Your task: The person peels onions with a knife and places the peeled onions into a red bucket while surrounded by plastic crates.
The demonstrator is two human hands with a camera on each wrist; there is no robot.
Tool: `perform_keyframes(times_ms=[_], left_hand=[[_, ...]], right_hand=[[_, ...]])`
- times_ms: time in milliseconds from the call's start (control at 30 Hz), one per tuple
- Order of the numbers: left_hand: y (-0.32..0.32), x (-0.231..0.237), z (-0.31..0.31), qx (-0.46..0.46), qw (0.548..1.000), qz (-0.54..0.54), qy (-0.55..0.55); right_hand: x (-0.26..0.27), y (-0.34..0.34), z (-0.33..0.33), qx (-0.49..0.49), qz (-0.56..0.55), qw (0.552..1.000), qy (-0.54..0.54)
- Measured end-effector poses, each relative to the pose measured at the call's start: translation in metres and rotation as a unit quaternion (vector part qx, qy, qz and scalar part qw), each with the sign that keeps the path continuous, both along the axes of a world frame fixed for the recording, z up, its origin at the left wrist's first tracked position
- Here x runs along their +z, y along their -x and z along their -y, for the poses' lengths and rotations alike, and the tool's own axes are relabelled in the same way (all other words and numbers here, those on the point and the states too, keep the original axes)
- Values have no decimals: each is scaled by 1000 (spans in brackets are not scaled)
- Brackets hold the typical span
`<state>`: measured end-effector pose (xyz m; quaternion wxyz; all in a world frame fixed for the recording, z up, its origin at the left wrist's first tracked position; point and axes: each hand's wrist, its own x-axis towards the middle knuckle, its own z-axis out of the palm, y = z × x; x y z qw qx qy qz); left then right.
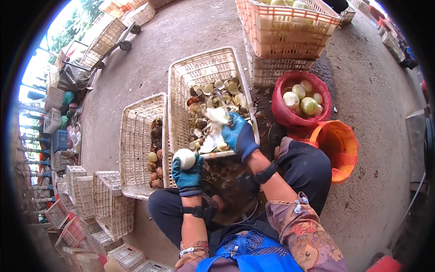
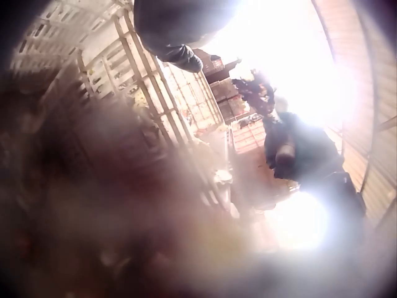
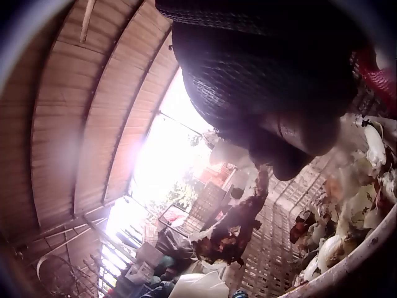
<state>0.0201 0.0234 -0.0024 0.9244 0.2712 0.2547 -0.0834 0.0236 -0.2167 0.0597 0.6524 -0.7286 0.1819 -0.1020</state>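
In the head view my left hand [image 1: 188, 171], in a teal glove, holds a smooth white peeled onion [image 1: 185, 158] in front of the larger crate. My right hand [image 1: 242, 136], in a blue glove, is over that crate [image 1: 202, 60] and grips onion peel, blurred white [image 1: 219, 115]. The right wrist view shows brown, ragged peel [image 3: 231, 236] hanging below the dark gloved fingers. Pale and brown onion scraps [image 1: 233, 86] cover the crate's floor. Glare and blur fill much of the left wrist view.
A narrower crate [image 1: 136, 136] with several brown onions [image 1: 153, 157] stands at left. At right are a red mesh bag [image 1: 282, 113] of peeled onions [image 1: 309, 105] and an orange bag [image 1: 346, 149]. Stacked crates [image 1: 285, 36] rise behind; more crates [image 1: 111, 204] stand at far left.
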Motion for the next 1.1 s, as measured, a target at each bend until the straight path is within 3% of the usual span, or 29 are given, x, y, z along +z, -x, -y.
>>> perform_keyframes(times_ms=[33,133,167,233,267,367,500,600,633,700,733,800,833,867,933,1000,1067,1100], left_hand=[[-1,0,1,-9,1000,-6,16],[4,1,4,-39,999,9,10],[4,0,7,-40,999,24,10],[-1,-4,9,-82,996,24,-7],[-3,1,15,-124,991,45,-17],[3,28,53,-169,983,42,-58],[-2,44,102,-300,951,-8,-67],[-21,47,172,-379,921,-65,56],[-24,52,195,-437,897,60,1],[-42,24,236,-464,886,22,2],[-49,21,257,-469,883,16,-18],[-55,19,295,-435,892,36,-121],[-67,10,316,-438,895,32,-80],[-77,1,333,-427,895,22,-124],[-94,8,374,-368,896,80,-237],[-104,-28,400,-336,844,278,-312],[-94,-2,430,-320,871,185,-325],[-127,-72,433,-322,731,345,-494]], right_hand=[[-3,-2,0,-20,53,997,-43],[-9,3,0,10,-123,984,124],[-2,9,1,63,-126,980,142],[-11,19,-12,6,34,988,152],[17,24,-5,48,-29,987,149],[55,40,17,17,11,996,88],[91,68,47,-63,110,992,-18],[110,89,73,-122,146,978,-87],[118,94,83,-148,161,967,-130],[114,98,108,-221,257,920,-197],[124,106,128,-257,224,914,-220],[128,122,156,-319,274,856,-301],[128,128,166,-335,286,836,-328],[126,133,172,-351,298,813,-357],[112,134,174,-328,309,806,-385],[114,137,176,-315,301,811,-391],[116,139,177,-308,276,821,-395],[116,139,177,-304,266,822,-402]])
